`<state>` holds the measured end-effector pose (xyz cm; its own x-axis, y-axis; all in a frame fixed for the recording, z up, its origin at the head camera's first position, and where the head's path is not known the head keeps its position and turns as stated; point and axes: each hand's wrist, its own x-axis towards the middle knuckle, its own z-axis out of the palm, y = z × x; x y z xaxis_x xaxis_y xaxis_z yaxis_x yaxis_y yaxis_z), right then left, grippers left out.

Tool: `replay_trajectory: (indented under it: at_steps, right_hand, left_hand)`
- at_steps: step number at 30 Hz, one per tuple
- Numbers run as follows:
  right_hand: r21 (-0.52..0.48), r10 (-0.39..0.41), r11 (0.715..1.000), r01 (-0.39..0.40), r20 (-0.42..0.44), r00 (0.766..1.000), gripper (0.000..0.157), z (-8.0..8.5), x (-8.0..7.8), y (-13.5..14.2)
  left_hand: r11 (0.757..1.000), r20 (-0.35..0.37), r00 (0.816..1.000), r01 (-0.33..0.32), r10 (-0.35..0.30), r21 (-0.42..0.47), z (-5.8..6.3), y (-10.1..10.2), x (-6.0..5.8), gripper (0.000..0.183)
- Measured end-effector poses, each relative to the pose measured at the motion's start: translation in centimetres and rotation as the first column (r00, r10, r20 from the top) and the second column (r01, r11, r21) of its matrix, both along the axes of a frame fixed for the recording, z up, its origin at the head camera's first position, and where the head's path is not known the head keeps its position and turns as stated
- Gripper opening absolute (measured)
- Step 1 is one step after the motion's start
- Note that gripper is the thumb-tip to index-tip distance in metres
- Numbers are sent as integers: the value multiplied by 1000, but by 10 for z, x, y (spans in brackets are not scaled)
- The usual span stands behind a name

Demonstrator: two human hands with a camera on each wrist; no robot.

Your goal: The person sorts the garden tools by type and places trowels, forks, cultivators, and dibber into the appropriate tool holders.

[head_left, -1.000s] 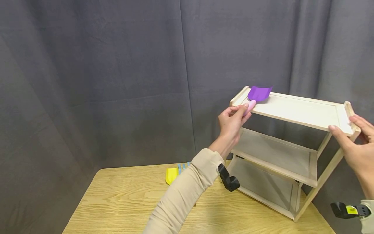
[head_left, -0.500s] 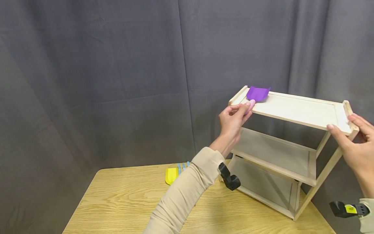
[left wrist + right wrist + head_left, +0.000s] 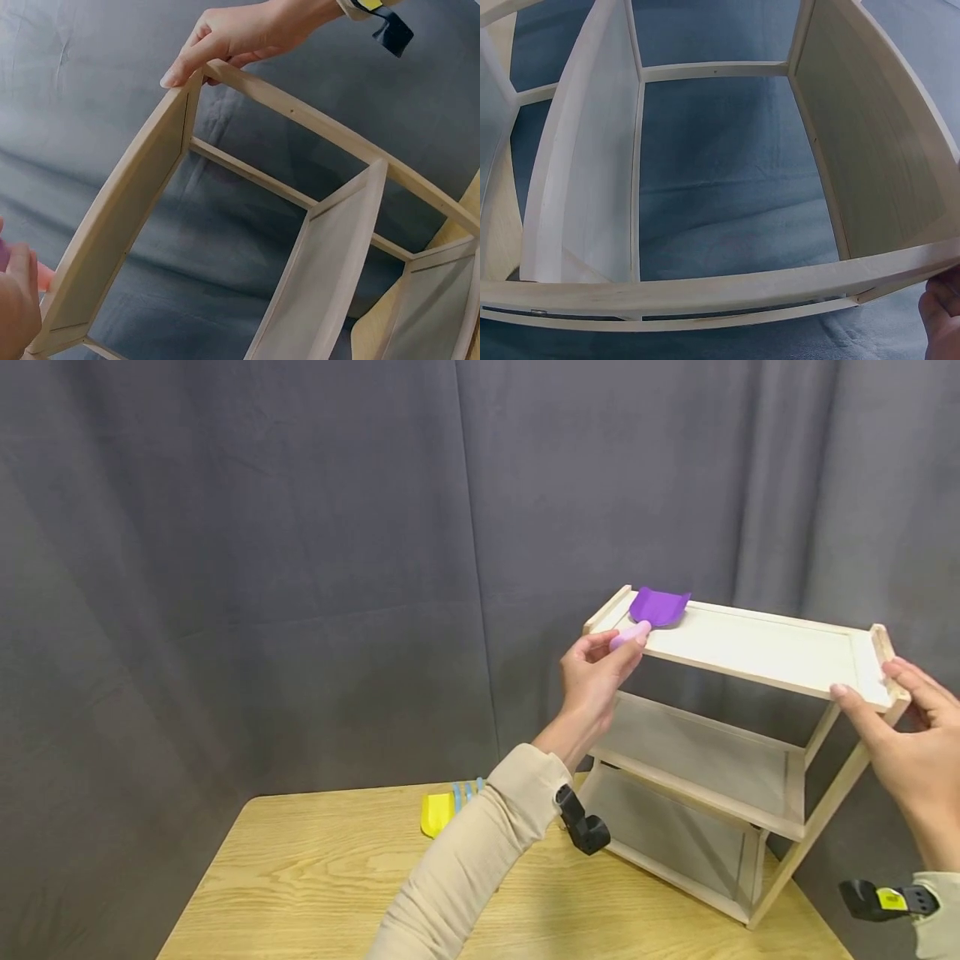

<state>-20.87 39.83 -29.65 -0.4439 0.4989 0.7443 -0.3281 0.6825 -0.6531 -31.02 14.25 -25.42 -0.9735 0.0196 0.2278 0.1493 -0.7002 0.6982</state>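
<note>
At the left end of the wooden shelf's top board [image 3: 757,647] lies the purple blade of a toy shovel [image 3: 658,607]. My left hand [image 3: 592,681] pinches its pink handle at the front edge of that board; in the left wrist view only a bit of this hand [image 3: 19,300] shows, at the lower left. At the opposite end, my right hand [image 3: 915,743] grips the top right corner of the three-tier wooden shelf [image 3: 693,789], thumb on the front edge and fingers over the side rail. In the right wrist view, only some fingers [image 3: 945,304] appear at the edge.
The shelf stands at the right of a wooden table [image 3: 322,868]. A yellow toy scoop [image 3: 437,814] and a light-blue pronged thing [image 3: 462,795] lie near the back edge, partly behind my left sleeve [image 3: 480,843]. A grey curtain [image 3: 337,577] hangs behind.
The pink handle has swung a little to the left, and my left thumb has slid to its near side. The purple blade stays on the top board. My right hand keeps its grip.
</note>
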Motion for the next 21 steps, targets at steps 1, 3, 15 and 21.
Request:
replay_trajectory:
  at_steps: [1,3,15,21]
  right_hand:
    - [6,-2,1000,2,3,1000,54,-1,0,0]
    - [6,8,1000,-8,-3,1000,54,-1,1,-1]
    - [-22,16,1000,-17,-48,999,52,-1,2,5]
    - [7,-7,1000,7,-18,1000,53,1,4,4]
  left_hand:
    - [1000,-1,1000,9,-9,-9,-1,-1,0,29]
    - [999,0,1000,25,-25,-29,-2,-3,2,26]
    - [995,-17,997,78,-79,-68,-3,-2,8,23]
    - [991,-24,994,103,-105,-81,-3,-7,8,23]
